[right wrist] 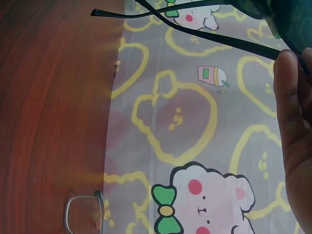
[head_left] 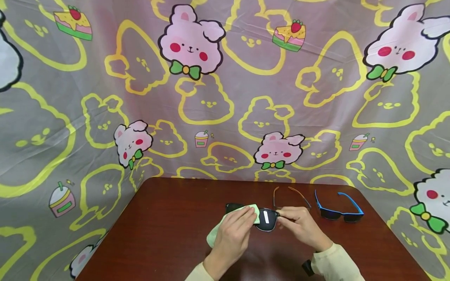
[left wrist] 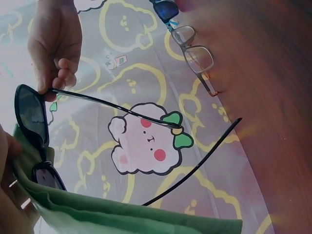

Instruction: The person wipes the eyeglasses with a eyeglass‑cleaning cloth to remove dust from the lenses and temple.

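Observation:
Black sunglasses point(head_left: 268, 222) are held up above the table, their dark lenses toward me and a white mark on the right one. My right hand point(head_left: 299, 224) pinches them at the right hinge between thumb and fingers. With my left hand point(head_left: 233, 230) I hold a light green cloth point(head_left: 215, 235) against the lens on the left, which it partly hides. In the left wrist view the folded green cloth point(left wrist: 122, 214) hangs below the sunglasses point(left wrist: 32, 114), whose two arms stretch out unfolded. The right wrist view shows my thumb at a hinge of the sunglasses point(right wrist: 219, 40).
On the brown table point(head_left: 168, 226), blue-framed sunglasses point(head_left: 339, 214) lie at the right. Clear-lensed eyeglasses with orange-brown arms point(head_left: 299, 194) lie behind my right hand. A patterned cloth curtain point(head_left: 225, 89) stands around the table's back and sides.

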Tool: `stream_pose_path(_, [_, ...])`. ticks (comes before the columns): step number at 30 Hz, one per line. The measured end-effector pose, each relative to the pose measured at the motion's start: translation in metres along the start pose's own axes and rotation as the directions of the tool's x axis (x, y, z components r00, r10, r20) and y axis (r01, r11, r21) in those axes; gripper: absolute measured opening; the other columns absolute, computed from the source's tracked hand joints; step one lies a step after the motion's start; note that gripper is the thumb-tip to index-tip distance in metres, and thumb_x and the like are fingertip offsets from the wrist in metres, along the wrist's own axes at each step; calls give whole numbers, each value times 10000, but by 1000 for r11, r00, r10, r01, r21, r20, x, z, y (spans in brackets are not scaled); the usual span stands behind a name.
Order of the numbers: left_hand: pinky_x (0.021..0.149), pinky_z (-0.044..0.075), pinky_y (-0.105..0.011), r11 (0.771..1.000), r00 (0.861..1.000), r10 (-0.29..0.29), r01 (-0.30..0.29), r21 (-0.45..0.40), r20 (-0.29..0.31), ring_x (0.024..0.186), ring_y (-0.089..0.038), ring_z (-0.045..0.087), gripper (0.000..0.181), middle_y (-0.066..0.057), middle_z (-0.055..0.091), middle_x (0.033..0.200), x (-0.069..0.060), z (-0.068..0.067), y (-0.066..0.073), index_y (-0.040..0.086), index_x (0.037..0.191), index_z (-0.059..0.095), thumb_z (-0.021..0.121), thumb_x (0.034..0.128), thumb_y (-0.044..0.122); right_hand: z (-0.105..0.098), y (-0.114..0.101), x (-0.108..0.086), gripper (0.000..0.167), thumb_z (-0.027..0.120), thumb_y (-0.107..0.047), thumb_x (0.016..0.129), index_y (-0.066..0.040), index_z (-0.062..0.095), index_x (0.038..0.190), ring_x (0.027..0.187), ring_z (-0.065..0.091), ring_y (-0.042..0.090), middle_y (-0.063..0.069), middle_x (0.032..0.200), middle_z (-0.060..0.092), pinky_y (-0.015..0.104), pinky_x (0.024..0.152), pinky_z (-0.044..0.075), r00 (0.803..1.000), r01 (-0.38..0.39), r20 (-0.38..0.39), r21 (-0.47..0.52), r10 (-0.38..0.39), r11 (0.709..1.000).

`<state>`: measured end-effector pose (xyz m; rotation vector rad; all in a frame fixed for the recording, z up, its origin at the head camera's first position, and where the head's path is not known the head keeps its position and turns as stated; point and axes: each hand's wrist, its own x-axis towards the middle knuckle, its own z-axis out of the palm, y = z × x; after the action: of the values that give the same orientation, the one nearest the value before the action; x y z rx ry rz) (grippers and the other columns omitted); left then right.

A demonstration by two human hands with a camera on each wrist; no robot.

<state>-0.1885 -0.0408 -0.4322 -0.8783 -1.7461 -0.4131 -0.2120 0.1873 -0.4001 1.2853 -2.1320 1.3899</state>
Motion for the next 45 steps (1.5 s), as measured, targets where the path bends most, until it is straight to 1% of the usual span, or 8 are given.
stream_pose_path(10, [876,471,-336,1000,998,7,-8,19,57,1075,-186,611,301,-50,675,1112,4,2,5,73,1033,700,405,990,117,0,-3,1,261,615,174,801,-11,710,959,646,619,74,167,791,661,286,530,525,999,-25,22,-5,25,1000])
stream_pose_path(13, [883,466,-331,1000,998,3,-4,22,69,1082,-172,606,299,-40,677,1109,6,2,6,81,1031,699,405,989,120,0,-3,1,275,608,189,796,-10,706,959,633,617,110,133,788,654,304,524,524,1000,-11,20,-7,11,1000])
stream_pose_path(19, [892,463,-319,1000,996,13,-15,24,87,1083,-141,605,251,-25,680,1101,10,4,9,94,1024,701,463,946,104,1,-4,1,221,611,162,813,19,702,954,618,624,225,55,804,655,265,540,524,999,-29,30,9,29,1000])
stream_pose_path(26, [911,459,-307,1000,993,12,-15,26,117,1093,-119,598,241,-12,680,1094,14,5,14,106,1020,692,462,948,105,3,-5,3,260,614,148,819,-47,706,965,638,611,113,83,771,647,252,543,514,999,-3,32,7,3,1000])
stream_pose_path(37, [915,456,-293,999,991,36,-39,25,129,1102,-112,591,344,5,675,1107,15,7,15,112,1032,694,351,1006,120,5,-5,5,280,604,177,809,-39,700,958,643,591,88,91,749,638,236,540,500,999,31,35,27,-32,999])
stream_pose_path(39, [921,454,-296,999,991,44,-46,11,127,1107,-129,589,308,-9,669,1116,14,8,14,107,1038,697,394,986,95,5,-5,5,284,606,184,804,-34,700,960,648,591,84,82,761,642,230,543,499,999,38,34,20,-39,999])
stream_pose_path(42, [930,448,-294,999,991,41,-40,-16,125,1110,-166,583,239,-40,653,1118,13,8,13,112,1039,700,504,913,62,6,-4,5,298,601,204,792,-19,701,964,655,601,80,79,786,652,238,540,507,998,46,31,19,-47,999])
stream_pose_path(45, [932,448,-301,999,993,40,-37,-25,111,1102,-187,584,237,-50,647,1108,12,8,12,114,1051,701,586,850,58,7,-4,5,308,597,213,789,-13,702,971,658,609,85,69,810,659,243,542,513,999,46,28,18,-46,999])
